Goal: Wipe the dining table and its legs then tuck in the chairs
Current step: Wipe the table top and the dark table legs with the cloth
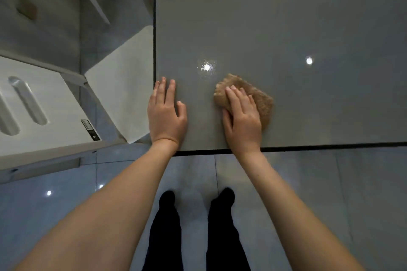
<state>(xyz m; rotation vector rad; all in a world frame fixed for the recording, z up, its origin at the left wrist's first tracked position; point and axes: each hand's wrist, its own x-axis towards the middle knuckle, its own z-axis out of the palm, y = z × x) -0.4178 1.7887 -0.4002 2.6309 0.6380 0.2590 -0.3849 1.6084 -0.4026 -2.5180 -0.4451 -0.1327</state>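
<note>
Both hands lie flat on the table point(286, 28), right hand point(241, 119) pressing cloth point(262, 99).

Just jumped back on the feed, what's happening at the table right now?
A person stands at the near left corner of the grey dining table. Their right hand presses a tan cloth flat on the tabletop near the front edge. The left hand rests flat and open by the left edge. A white chair stands just off that left side.

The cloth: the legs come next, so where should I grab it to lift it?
From above, pinch its crumpled far edge: the cloth lies flat on the table under the right hand, and only that ruffled edge seems to stand up.
</note>
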